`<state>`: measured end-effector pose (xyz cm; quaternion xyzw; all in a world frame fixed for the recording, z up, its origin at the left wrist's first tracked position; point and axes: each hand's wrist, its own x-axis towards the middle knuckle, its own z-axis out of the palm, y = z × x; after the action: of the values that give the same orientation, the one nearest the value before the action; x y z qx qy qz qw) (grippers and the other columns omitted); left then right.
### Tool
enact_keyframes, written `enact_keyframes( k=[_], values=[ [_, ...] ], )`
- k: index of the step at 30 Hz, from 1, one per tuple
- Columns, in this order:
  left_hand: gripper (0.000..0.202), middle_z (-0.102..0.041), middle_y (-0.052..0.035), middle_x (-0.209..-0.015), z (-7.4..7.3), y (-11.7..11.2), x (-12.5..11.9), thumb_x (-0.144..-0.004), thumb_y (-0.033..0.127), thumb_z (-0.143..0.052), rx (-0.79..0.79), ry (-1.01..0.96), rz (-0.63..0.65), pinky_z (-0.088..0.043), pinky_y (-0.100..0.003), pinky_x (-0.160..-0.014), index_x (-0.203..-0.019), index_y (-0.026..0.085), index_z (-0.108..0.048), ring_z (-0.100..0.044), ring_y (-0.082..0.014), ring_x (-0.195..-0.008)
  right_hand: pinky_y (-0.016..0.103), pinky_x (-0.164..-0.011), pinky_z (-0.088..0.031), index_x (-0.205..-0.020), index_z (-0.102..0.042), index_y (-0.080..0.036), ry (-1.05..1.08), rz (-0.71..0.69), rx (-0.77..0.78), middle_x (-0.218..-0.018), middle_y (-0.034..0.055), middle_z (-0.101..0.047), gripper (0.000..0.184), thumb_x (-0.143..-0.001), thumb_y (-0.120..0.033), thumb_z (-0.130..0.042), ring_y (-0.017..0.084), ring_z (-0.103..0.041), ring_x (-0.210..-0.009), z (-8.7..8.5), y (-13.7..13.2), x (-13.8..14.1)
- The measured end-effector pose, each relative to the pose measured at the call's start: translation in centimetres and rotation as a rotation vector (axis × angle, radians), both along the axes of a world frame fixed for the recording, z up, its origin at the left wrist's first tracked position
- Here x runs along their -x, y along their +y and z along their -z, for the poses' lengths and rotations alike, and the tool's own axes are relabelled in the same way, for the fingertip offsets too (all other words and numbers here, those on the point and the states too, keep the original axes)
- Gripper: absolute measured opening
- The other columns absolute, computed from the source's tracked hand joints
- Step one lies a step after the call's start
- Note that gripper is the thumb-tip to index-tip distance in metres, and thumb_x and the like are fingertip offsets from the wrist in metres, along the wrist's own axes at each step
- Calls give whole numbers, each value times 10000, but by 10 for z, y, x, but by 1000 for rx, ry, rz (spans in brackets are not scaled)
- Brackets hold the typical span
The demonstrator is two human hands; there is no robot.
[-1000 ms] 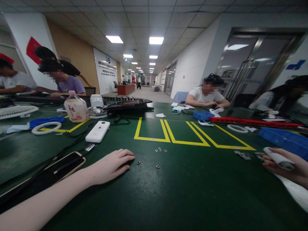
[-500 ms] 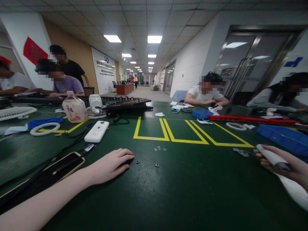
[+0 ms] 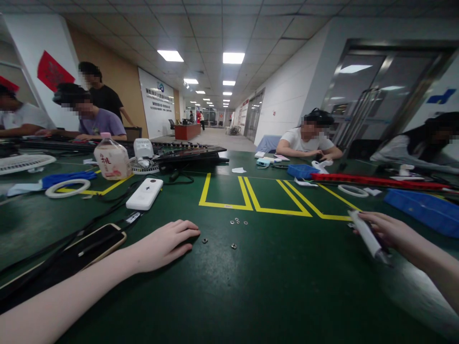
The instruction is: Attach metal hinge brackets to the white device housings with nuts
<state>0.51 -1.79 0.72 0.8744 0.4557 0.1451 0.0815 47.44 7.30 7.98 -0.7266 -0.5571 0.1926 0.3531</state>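
From the head view, the only one I have, I judge the work to be at the handling stage: the grip on the pale tube (image 3: 366,235) is done, while the small metal pieces lie loose and unheld; how much is left beyond that I can't read from here. I have the right hand (image 3: 392,230) over the right part of the worktop (image 3: 222,301), its fingers clamped around that tube, which slants with its blurred near end toward me; whether that end touches the surface, I can't tell. My left hand (image 3: 168,246) rests palm down with nothing seen in it, thumb a little apart from the fingers, fingertips just beside a metal piece. Counting up: one tube; two chunky nut-like pieces (image 3: 234,246), one by the left fingertips and one farther right; and a group of what I make out as four thin rings (image 3: 245,222), just short of the yellow outlines (image 3: 227,207). Of those outlines I count three ahead of me, plus part of another at the left. Around them I get two white tape rings (image 3: 50,191), two blue trays (image 3: 423,212), one bottle (image 3: 112,162), one white power bank (image 3: 144,195) and one dark phone (image 3: 107,236). Some bits behind the right hand are too hidden to count.
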Motion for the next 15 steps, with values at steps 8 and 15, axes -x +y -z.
enact_keyframes(
  k=[8,15],
  values=[
    [369,-516,-67,-1315,0,0,0,-949,292,-441,12,18,-8,-430,-397,-1018,-1315,265,-486,-515,-225,-1174,248,-534,-417,-1146,-477,-190,159,-494,254,-535,-65,-479,468,-812,-515,-520,130,-503,-502,35,-8,82],
    [370,-523,-64,-1311,0,0,-1,-950,290,-433,7,7,-10,-432,-392,-1015,-1316,267,-490,-518,-224,-1169,261,-548,-400,-962,-571,-180,-26,-773,218,-679,-13,-557,357,-858,-511,-489,127,-514,-592,47,-44,124]
  ],
)
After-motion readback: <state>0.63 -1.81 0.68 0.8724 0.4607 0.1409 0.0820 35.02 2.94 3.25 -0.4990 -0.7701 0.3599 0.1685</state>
